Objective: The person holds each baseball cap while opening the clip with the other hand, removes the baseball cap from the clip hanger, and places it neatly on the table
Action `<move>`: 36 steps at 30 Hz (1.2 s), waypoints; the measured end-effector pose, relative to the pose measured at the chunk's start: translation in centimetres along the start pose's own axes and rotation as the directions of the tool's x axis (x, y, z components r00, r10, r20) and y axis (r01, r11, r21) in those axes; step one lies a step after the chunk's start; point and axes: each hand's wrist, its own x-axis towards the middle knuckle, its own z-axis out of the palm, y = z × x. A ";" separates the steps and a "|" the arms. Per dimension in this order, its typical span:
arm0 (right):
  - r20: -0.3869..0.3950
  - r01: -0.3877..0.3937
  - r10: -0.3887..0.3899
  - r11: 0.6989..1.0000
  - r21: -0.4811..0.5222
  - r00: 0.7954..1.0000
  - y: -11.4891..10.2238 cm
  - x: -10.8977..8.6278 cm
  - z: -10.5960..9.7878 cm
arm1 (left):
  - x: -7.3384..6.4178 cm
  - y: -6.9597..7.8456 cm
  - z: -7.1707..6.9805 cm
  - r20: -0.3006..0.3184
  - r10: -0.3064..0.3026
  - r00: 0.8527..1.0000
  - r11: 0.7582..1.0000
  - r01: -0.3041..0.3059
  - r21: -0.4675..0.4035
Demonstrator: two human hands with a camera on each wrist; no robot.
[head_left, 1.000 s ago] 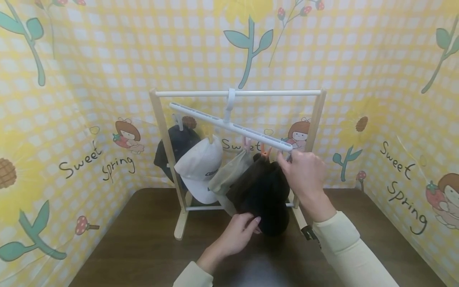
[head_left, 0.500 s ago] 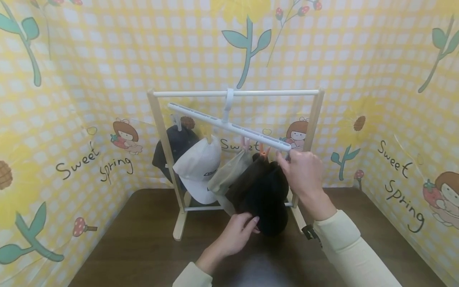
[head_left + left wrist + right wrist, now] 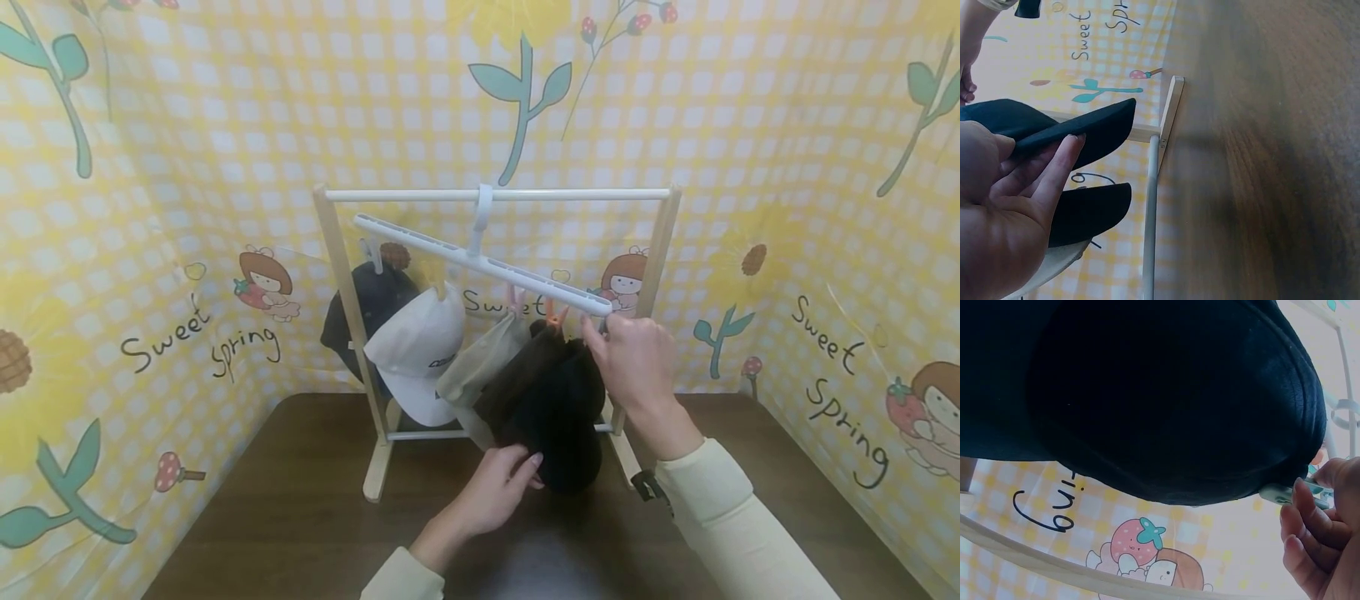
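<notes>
Brown tabletop [image 3: 285,508] below, left grip [image 3: 497,486] pinches black cap [image 3: 566,425]

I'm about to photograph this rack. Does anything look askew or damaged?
The white hanger is askew: its bar slopes down toward the right hand, which pinches a clip at the black cap, while the top rail it hooks over looks nearly level. No damage is visible.

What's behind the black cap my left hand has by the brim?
From the head view, another dark cap peeks out behind the black cap, partly covered. The rack's lower bar shows at either end, but its middle is hidden by caps.
</notes>
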 end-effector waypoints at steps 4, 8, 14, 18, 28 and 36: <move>0.000 -0.003 0.003 1.000 0.010 1.000 0.0 0.1 0.0 | 0.0 -0.1 0.1 0.000 0.003 1.000 1.000 -0.003 -0.008; -0.002 -0.001 0.001 1.000 0.012 1.000 0.0 0.2 -0.1 | 0.0 -0.1 0.1 0.002 -0.002 1.000 1.000 0.002 -0.003; -0.002 0.013 -0.013 1.000 -0.001 1.000 0.1 0.2 -0.1 | -0.2 -0.2 0.2 0.010 -0.019 1.000 1.000 0.019 0.005; -0.013 0.017 -0.017 1.000 0.006 1.000 0.1 0.2 0.0 | -0.4 -0.3 0.4 0.035 -0.020 0.999 1.000 0.020 0.009; -0.044 -0.013 0.014 0.999 0.032 0.999 0.3 0.2 0.3 | -0.7 -0.4 0.7 0.064 -0.008 0.998 1.000 0.007 0.014; -0.021 -0.029 0.030 0.999 0.028 0.999 0.2 0.3 0.0 | -0.7 -0.4 0.9 0.077 0.003 0.997 1.000 -0.004 0.011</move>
